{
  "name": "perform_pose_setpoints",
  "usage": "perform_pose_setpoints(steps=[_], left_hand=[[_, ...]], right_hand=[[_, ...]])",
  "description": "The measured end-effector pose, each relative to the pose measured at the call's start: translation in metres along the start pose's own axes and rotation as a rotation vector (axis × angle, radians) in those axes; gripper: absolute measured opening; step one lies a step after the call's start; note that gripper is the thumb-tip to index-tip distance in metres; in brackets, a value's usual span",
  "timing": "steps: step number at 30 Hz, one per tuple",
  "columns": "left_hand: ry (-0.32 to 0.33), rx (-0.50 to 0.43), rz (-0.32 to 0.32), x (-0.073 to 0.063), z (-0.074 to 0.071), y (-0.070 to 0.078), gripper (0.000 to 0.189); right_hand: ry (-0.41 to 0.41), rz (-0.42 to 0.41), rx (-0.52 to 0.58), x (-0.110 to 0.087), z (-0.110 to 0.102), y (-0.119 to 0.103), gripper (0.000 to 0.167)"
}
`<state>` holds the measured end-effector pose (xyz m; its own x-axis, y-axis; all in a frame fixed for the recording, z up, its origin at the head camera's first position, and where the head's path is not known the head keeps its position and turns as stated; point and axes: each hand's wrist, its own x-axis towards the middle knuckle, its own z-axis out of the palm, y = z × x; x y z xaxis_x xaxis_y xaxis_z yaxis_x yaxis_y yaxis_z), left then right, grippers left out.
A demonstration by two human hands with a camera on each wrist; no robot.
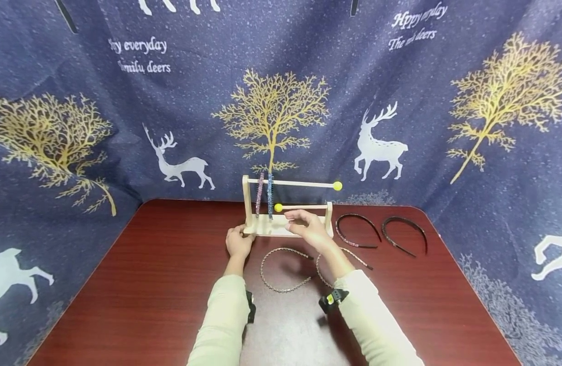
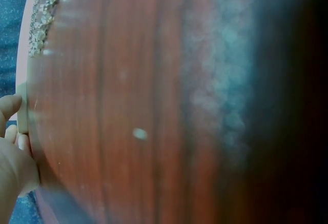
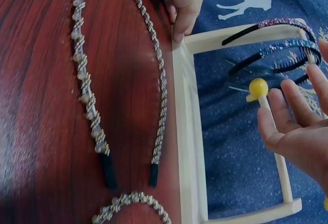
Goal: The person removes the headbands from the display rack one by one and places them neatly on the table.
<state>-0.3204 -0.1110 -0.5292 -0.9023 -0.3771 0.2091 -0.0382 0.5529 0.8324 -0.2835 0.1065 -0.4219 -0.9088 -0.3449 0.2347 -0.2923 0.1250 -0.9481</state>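
My left hand point(image 1: 238, 243) pinches the left end of a pale wooden stand point(image 3: 187, 131); thumb and fingers point(image 2: 10, 103) lie on its base. On the stand's upper rod hang a pink glitter headband point(image 1: 260, 195) and a blue glitter headband point(image 1: 269, 198), side by side near the left post. My right hand point(image 1: 310, 231) is in front of the lower rod, its fingers spread and loosely bent with nothing between them. In the right wrist view it is close to the lower rod's yellow ball point(image 3: 259, 88); whether it touches the rod I cannot tell.
Two beaded headbands point(image 1: 283, 291) point(image 1: 318, 272) lie on the dark red table point(image 1: 171, 284) before the stand, one partly under my right forearm. To the right lie a pink-and-black headband point(image 1: 342, 236) and a dark headband point(image 1: 402, 219). A blue patterned cloth point(image 1: 281, 51) hangs behind.
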Motion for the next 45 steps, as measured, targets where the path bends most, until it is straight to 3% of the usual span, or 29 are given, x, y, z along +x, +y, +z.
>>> perform_pose_setpoints(steps=[3, 11, 25, 35, 45], left_hand=[[-0.002, 0.001, -0.001, 0.0, -0.001, 0.001, 0.041], [-0.001, 0.002, -0.007, 0.002, -0.002, 0.0, 0.042], [0.004, 0.003, 0.0, 0.002, 0.001, -0.001, 0.042], [0.009, -0.007, -0.005, 0.002, 0.001, -0.002, 0.044], [0.004, -0.012, -0.013, 0.001, 0.001, -0.002, 0.043]], right_hand=[[0.003, -0.013, 0.008, 0.001, 0.005, -0.012, 0.036], [0.021, -0.011, 0.079, 0.012, 0.019, -0.015, 0.043], [0.058, -0.022, 0.093, 0.033, 0.037, -0.006, 0.042], [0.16, -0.071, 0.07, 0.047, 0.04, 0.019, 0.025], [0.176, -0.133, 0.053, 0.047, 0.027, 0.008, 0.021]])
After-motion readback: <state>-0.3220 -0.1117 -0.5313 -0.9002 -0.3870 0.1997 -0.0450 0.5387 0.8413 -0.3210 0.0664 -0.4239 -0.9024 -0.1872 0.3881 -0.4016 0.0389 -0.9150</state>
